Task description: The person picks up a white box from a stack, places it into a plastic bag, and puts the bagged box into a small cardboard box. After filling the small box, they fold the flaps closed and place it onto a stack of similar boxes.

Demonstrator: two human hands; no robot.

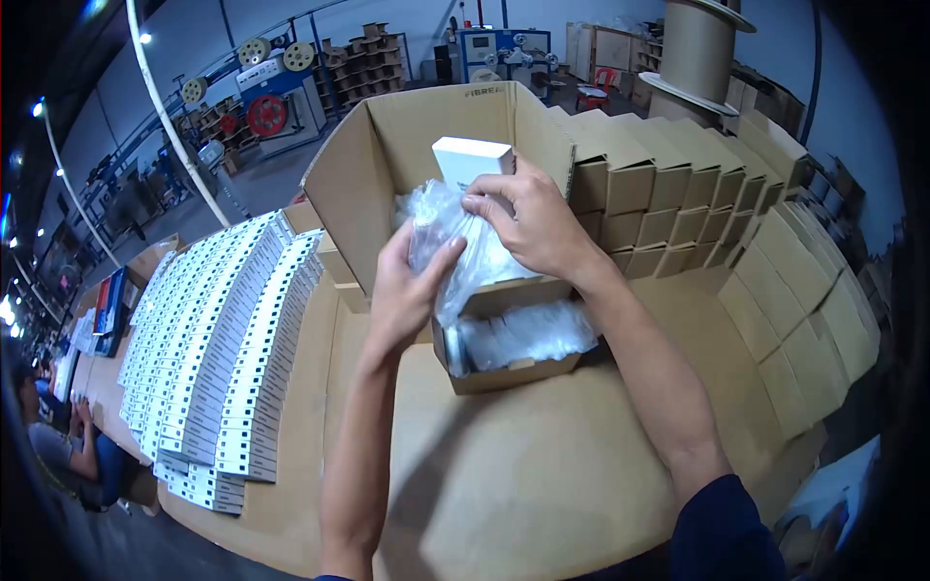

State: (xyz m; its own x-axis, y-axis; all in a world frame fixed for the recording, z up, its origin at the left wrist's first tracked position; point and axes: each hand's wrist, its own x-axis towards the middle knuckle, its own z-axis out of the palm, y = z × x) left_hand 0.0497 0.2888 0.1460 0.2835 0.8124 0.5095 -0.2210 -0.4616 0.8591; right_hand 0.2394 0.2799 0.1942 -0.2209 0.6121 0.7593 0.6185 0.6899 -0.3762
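Note:
A crumpled clear plastic bag (448, 254) is between my hands, above a small open cardboard box. My left hand (405, 290) is closed round the bag's left side, with the thumb across its front. Pinched at the bag's upper edge are the fingertips of my right hand (531, 221). A white box (472, 155) rises right behind my right fingers, its lower part hidden by them and the bag. The small cardboard box (518, 376) contains more clear plastic packets (528, 334).
A large open carton (339, 179) stands behind my hands. Stacked white boxes (208, 339) cover the table's left side. Rows of brown cartons (678, 184) line the back right, with more cartons (799, 320) at right. A seated person (73, 445) is at far left.

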